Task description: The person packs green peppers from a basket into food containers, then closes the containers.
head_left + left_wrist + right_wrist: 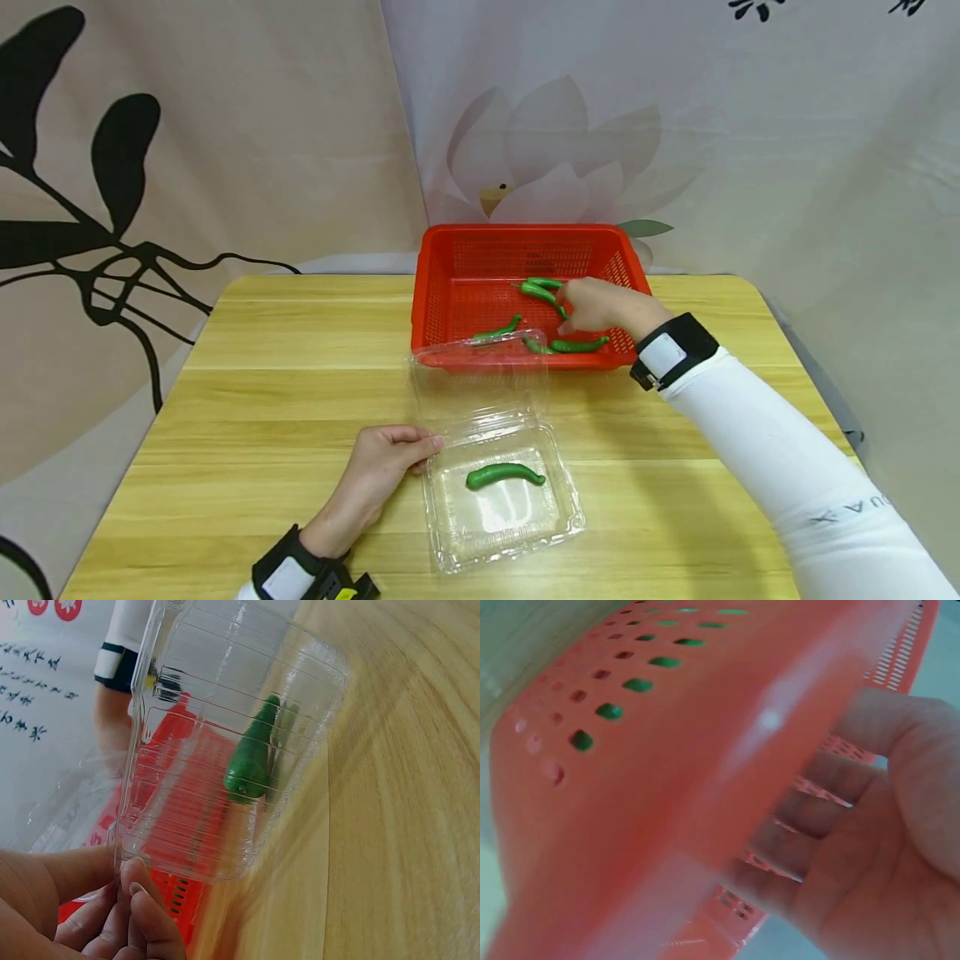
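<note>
White sleeve (pixel 787 475) of the right arm crosses the lower right; below it spreads the wooden table (pixel 300 358); at its far side stands the red basket (pixel 472 296), several green chillies inside; nearer lies the clear container (pixel 465 525), opened out, its lid (pixel 480 387) reaching over the basket's front rim, though whether the two touch I cannot tell; should they touch, a knock to the basket could skew the container, which looks light enough to slide. Left hand (pixel 378 467) pinches the container's edge near the hinge, thumb on top; as that one corner is all it holds, a pull there might swing or tilt the rest. Right hand (pixel 600 307) is down in the basket among the chillies; its fingertips are hidden, so I cannot tell whether they pinch anything; smooth skins could slip from a loose hold, and chillies lying close together could come up as a pair. One chilli (pixel 504 475) lies loose in the container's base; any tilt could roll it towards the low rim.
</note>
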### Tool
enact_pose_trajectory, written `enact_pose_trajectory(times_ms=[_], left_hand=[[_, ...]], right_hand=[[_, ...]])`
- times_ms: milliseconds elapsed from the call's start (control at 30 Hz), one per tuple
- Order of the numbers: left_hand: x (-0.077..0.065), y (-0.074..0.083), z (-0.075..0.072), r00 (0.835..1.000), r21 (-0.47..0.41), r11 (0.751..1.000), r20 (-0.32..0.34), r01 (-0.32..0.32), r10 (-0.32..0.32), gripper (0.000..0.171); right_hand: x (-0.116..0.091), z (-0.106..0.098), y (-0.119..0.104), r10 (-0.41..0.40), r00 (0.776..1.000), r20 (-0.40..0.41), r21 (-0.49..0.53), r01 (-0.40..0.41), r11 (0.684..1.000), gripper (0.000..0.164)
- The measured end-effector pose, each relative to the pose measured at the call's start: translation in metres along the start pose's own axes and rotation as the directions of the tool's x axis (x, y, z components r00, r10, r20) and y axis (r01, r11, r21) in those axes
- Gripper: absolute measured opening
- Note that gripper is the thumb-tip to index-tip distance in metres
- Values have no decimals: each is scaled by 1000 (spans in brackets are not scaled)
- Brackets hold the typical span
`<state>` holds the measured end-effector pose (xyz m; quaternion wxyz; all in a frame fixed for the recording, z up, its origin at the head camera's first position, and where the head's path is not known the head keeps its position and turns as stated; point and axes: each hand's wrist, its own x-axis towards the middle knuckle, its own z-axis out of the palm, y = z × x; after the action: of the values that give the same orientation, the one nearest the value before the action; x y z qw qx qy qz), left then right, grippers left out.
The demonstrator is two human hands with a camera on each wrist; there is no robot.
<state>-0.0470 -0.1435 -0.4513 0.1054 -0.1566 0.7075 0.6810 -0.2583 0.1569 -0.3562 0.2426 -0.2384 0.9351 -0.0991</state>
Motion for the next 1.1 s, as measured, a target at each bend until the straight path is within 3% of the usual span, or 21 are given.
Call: enact_pose_trajectory(times_ms=[167,667,933,1100], left_hand=[[0,1,0,1000,6,1000,-3,8,-8,13],[0,1,-1,1000,12,1000,-5,13,-13,12],[0,0,-1,1000,18,1000,-3,4,-3,14],[0,0,-1,1000,9,1000,-6,6,-5,13]], right_hand=[[6,5,2,13,998,61,9,-14,1000,36],[15,17,12,85,990,109,9,-86,996,33],[22,26,19,62,986,155,-64,-53,997,7],[25,27,22,41,986,159,-85,-28,996,20]])
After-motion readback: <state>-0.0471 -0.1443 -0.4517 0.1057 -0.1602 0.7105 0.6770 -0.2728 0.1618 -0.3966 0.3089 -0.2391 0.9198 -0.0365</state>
